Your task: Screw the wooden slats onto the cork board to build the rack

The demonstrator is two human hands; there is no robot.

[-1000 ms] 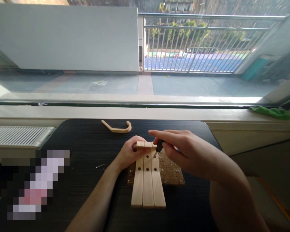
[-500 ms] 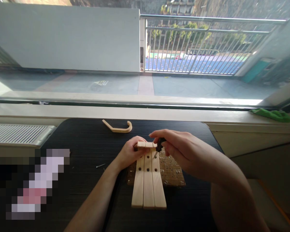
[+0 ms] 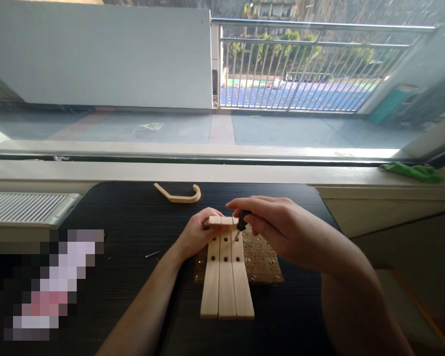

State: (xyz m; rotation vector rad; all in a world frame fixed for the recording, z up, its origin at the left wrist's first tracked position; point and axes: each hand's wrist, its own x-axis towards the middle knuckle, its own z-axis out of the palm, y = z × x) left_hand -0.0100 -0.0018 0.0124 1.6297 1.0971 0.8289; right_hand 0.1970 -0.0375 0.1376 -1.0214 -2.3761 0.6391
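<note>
Three pale wooden strips (image 3: 227, 291) lie side by side, with two rows of dark screw holes and raised far ends. My left hand (image 3: 199, 231) grips their far end from the left, its fingertips partly hidden by the wood. In my right hand (image 3: 272, 220) is a screwdriver (image 3: 242, 221) with a black handle, tilted, its tip at the upper hole of the right strip. Beneath the strips is a brown, perforated cardboard pad (image 3: 263, 257), which sticks out mostly to the right.
A curved wooden hook-shaped piece (image 3: 180, 199) lies at the back of the black table (image 3: 133, 212). Left of my forearm is a small screw (image 3: 152, 254). On the windowsill at right rests a green cloth (image 3: 411, 173); a radiator (image 3: 29, 208) stands at left.
The view has shifted slightly. Both hands keep their grip, and the screwdriver tip stays at the same hole.
</note>
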